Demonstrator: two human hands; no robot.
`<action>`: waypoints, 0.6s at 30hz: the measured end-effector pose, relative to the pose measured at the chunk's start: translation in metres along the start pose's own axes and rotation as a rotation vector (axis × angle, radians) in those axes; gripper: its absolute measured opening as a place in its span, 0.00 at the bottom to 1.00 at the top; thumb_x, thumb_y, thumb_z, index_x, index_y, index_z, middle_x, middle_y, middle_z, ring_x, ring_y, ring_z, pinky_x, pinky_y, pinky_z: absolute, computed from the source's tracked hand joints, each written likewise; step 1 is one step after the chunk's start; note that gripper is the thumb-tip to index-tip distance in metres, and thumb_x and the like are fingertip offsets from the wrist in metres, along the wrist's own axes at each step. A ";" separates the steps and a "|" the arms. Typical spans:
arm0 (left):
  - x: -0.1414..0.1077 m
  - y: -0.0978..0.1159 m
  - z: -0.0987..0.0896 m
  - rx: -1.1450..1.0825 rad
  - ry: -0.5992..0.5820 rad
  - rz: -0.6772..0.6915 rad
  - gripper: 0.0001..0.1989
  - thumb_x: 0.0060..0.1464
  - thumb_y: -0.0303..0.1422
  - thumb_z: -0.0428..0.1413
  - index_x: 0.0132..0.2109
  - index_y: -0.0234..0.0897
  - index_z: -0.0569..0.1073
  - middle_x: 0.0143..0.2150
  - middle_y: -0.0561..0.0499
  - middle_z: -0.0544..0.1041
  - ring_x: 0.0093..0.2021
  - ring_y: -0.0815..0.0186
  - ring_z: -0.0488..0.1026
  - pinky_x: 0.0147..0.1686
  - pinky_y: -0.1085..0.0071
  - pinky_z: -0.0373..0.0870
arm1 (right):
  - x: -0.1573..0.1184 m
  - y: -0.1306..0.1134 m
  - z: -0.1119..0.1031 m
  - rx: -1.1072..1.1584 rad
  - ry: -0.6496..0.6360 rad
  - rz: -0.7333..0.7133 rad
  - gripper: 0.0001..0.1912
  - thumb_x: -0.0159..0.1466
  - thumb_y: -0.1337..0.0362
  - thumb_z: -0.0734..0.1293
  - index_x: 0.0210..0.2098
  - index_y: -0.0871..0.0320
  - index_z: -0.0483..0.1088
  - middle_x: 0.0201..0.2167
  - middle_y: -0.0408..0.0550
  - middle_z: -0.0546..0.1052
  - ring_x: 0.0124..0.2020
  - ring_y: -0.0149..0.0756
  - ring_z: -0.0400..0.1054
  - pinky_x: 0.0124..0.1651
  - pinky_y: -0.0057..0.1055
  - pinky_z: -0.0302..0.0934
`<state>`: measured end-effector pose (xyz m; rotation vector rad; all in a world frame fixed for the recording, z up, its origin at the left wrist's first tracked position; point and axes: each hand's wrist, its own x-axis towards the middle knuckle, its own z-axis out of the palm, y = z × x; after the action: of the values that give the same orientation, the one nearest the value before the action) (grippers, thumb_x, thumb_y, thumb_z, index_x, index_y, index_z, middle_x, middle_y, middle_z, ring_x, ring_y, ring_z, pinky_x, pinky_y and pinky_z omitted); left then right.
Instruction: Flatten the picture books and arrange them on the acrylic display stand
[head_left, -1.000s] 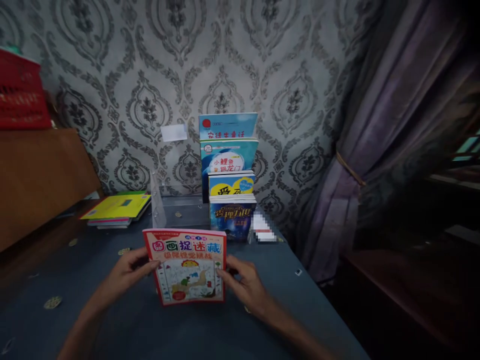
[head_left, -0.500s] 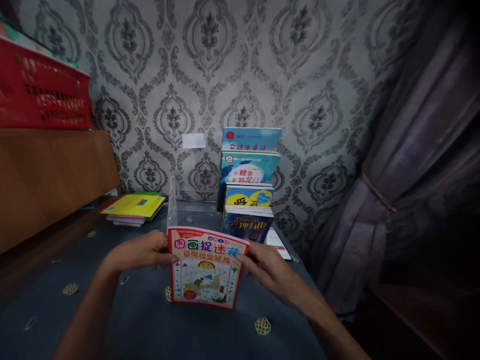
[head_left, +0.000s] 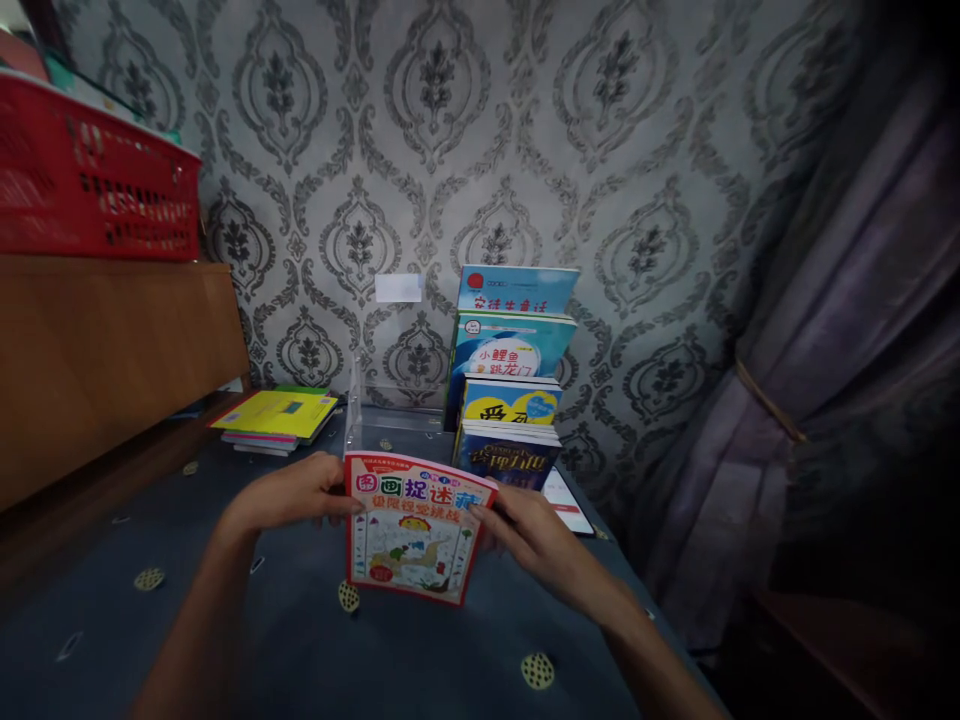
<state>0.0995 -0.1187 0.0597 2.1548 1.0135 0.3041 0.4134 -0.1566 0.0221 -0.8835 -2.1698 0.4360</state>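
A red-bordered children's picture book (head_left: 411,535) is held upright, its cover facing me. My left hand (head_left: 296,492) grips its left edge, thumb in front and fingers behind. At the right edge, my right hand (head_left: 544,540) pinches the book the same way. Just behind it, partly hidden by the book, is a clear plastic stand (head_left: 355,410). Books stand in steps on the stand's right side: a dark blue book (head_left: 504,458) in front, then a yellow and blue book (head_left: 510,402), a teal book (head_left: 517,345) and a light blue book (head_left: 517,288) at the back.
A pile of books with a yellow one on top (head_left: 281,415) lies at the left. Beyond it, a red basket (head_left: 142,200) sits on a wooden cabinet (head_left: 120,340). A phone-like lit screen (head_left: 568,505) lies right of the stand. A tied curtain (head_left: 739,480) hangs at right.
The view has shifted slightly, so most things appear a little farther right. Both hands still hold the picture book, which sits marginally closer to the stand.
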 end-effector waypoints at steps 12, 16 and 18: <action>-0.011 0.029 -0.047 0.142 0.404 0.088 0.18 0.56 0.46 0.60 0.39 0.35 0.82 0.29 0.50 0.79 0.29 0.66 0.73 0.29 0.75 0.68 | 0.060 -0.019 -0.037 -0.080 0.076 -0.064 0.13 0.72 0.55 0.62 0.35 0.56 0.69 0.24 0.44 0.76 0.25 0.35 0.71 0.29 0.31 0.65; -0.013 0.055 -0.089 0.205 0.603 0.151 0.16 0.56 0.44 0.61 0.38 0.34 0.82 0.27 0.51 0.78 0.30 0.64 0.75 0.32 0.73 0.70 | 0.102 -0.033 -0.070 -0.209 0.193 -0.229 0.11 0.72 0.55 0.63 0.42 0.56 0.70 0.28 0.44 0.78 0.29 0.35 0.74 0.33 0.32 0.69; -0.011 0.066 -0.111 0.231 0.738 0.217 0.15 0.56 0.42 0.62 0.41 0.32 0.81 0.31 0.49 0.80 0.34 0.63 0.77 0.36 0.71 0.72 | 0.124 -0.041 -0.087 -0.260 0.251 -0.314 0.13 0.73 0.53 0.63 0.46 0.57 0.71 0.32 0.45 0.79 0.32 0.35 0.75 0.36 0.34 0.71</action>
<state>0.0768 -0.0986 0.1856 2.4144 1.2442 1.2027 0.3990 -0.0946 0.1658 -0.6732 -2.1074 -0.1100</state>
